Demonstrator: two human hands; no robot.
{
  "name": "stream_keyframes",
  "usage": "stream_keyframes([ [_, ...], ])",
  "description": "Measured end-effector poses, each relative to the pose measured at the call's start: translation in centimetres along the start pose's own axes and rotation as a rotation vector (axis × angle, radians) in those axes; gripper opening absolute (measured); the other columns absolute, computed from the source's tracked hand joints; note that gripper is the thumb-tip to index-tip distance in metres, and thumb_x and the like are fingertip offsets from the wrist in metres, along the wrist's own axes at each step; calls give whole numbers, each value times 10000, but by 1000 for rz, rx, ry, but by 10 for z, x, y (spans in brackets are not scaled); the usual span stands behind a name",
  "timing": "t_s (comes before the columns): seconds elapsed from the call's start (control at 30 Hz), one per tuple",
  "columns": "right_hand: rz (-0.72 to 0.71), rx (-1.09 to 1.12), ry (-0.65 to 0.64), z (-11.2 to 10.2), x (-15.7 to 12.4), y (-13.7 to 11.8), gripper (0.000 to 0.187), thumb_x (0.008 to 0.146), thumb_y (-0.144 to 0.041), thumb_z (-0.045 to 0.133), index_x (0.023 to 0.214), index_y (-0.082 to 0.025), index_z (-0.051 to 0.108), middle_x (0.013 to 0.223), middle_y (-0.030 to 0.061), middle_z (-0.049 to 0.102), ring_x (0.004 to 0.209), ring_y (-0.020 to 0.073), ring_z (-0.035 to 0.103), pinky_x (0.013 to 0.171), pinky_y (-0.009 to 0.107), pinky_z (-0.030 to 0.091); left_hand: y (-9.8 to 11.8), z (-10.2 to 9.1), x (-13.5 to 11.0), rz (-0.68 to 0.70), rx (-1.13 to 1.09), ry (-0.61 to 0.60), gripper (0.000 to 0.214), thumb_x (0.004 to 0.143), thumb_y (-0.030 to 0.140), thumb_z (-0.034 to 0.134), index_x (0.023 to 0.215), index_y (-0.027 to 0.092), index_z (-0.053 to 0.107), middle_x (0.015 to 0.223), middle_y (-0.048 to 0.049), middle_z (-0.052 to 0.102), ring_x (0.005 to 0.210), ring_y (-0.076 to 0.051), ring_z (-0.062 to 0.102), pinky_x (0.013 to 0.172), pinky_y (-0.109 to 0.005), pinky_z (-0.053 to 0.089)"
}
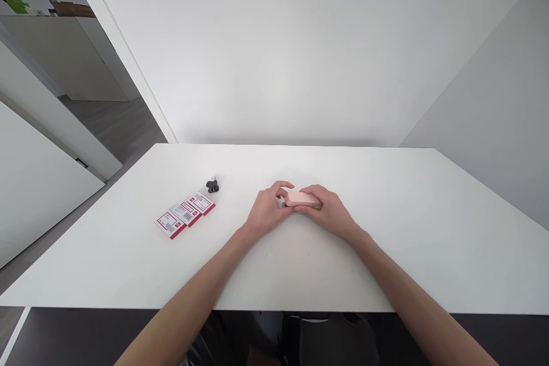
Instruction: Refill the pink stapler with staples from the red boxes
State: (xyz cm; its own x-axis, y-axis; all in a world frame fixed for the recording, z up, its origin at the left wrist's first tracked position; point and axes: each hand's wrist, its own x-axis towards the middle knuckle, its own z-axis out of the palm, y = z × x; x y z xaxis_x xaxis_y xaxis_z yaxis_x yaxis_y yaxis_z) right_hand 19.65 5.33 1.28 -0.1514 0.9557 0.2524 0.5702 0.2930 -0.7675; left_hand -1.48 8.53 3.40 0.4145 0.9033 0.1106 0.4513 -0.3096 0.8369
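A small pink stapler (301, 198) lies near the middle of the white table (386, 251), held between both my hands. My right hand (328, 211) is wrapped round its right end from behind. My left hand (268, 210) curls its fingers round the left end, where a pale grey tip shows. Both hands rest on the tabletop.
Three red-and-white staple boxes (185, 214) lie in a slanted row to the left of my hands. A small black object (212, 185) stands just behind them. White walls close the table's far and right sides; a floor gap lies to the left.
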Motion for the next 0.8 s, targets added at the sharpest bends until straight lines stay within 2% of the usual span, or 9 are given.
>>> stream_keyframes([
  [0.1, -5, -21, 1, 1, 0, 2, 339, 938, -590, 677, 1104, -295, 666, 1075, 59, 709, 971, 268, 651, 787, 414, 539, 1, 0, 0, -21, 2, 5, 494, 816, 482, 758, 1250, 297, 615, 868, 57, 732, 647, -141, 581, 683, -307, 479],
  [0.3, -55, -86, 10, 3, -1, 3, 303, 993, -579, 585, 1100, -299, 628, 1026, 64, 705, 935, 285, 632, 801, 446, 520, 4, 4, 0, -5, 38, 53, 490, 798, 525, 771, 1211, 306, 624, 833, 47, 738, 874, -211, 675, 841, -354, 522],
  [0.57, -96, -172, 16, 3, -2, -2, 250, 1046, -514, 494, 1080, -277, 566, 1015, 74, 696, 911, 289, 606, 825, 468, 499, 5, 8, -1, 2, 56, 77, 435, 823, 534, 760, 1149, 296, 597, 887, 46, 773, 858, -202, 665, 791, -338, 509],
  [0.7, -133, -240, 49, 7, -2, 0, 266, 1055, -511, 449, 1051, -259, 534, 1014, 98, 682, 874, 291, 584, 791, 466, 488, 3, 10, -1, 8, 65, 85, 413, 840, 540, 748, 1125, 294, 576, 950, 45, 778, 857, -199, 664, 771, -334, 503],
  [0.8, -102, -214, 81, 10, -1, -1, 263, 1055, -509, 428, 1043, -260, 511, 995, 99, 668, 848, 286, 591, 741, 441, 492, 2, 12, 0, -9, 38, 54, 452, 843, 575, 751, 1148, 294, 571, 976, 48, 785, 787, -189, 678, 771, -346, 512],
])
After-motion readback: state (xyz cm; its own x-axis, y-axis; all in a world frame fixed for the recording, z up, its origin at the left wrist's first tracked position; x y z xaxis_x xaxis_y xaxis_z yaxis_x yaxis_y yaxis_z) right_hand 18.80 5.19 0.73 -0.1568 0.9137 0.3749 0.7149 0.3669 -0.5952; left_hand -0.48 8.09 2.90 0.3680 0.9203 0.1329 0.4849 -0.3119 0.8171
